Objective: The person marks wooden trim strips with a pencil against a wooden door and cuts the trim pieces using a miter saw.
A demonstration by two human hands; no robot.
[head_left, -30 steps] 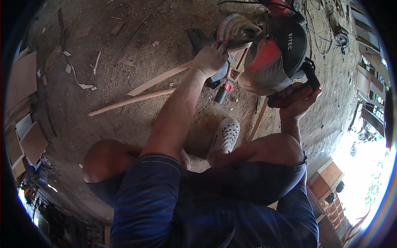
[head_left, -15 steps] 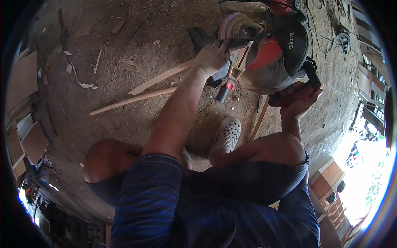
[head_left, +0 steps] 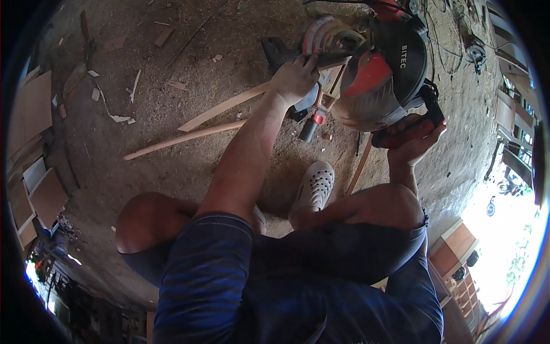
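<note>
Saw handle (head_left: 400, 135) is sitting wrapped in right hand (head_left: 417, 144), left hand (head_left: 292, 80) is covering wood strip (head_left: 224, 107), closure unclear, loose bracing risking kickback.

Shows, against one second ago, a very slight rightward shift in view of the miter saw (head_left: 401, 69), wood strips (head_left: 223, 107) and pale clog (head_left: 314, 186) together. Presents, within the bright opening (head_left: 510, 246), a small wheel-like outline (head_left: 491, 207) replacing the taller dark shape of half a second ago.
</note>
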